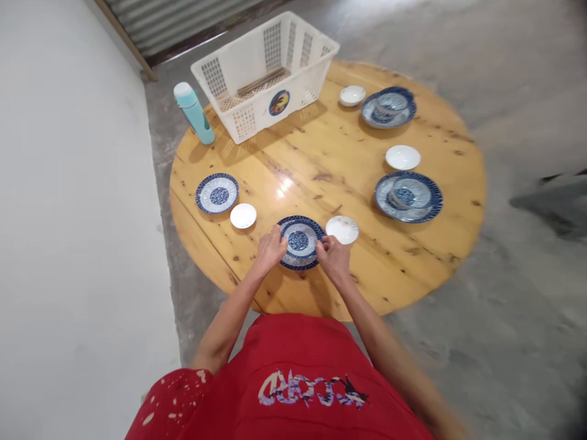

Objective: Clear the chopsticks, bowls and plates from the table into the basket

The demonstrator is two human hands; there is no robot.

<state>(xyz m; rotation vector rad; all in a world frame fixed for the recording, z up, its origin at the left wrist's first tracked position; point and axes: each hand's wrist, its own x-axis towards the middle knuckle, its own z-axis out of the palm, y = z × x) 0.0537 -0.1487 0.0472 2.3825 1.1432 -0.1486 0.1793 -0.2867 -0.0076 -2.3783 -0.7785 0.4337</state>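
Between my two hands is a blue-and-white patterned plate [298, 240], held by its rim over a second blue-and-white plate [300, 266] at the near side of the table. My left hand [271, 247] is closed on its left edge, and my right hand [334, 256] pinches the right edge. Whether the upper plate touches the lower one, I cannot tell. Just beyond my right hand is a small white dish [342, 229]. Another white dish [243, 216] sits to the left of the plates, beside a blue-rimmed plate [217, 193].
Along the right side of the round wooden table [321, 159], two blue-rimmed plates [433, 198] carry clear bowls, each near a white dish [402, 157]. A white plastic basket [250, 122] with chopsticks inside stands at the back. A turquoise bottle [195, 115] is left of it.
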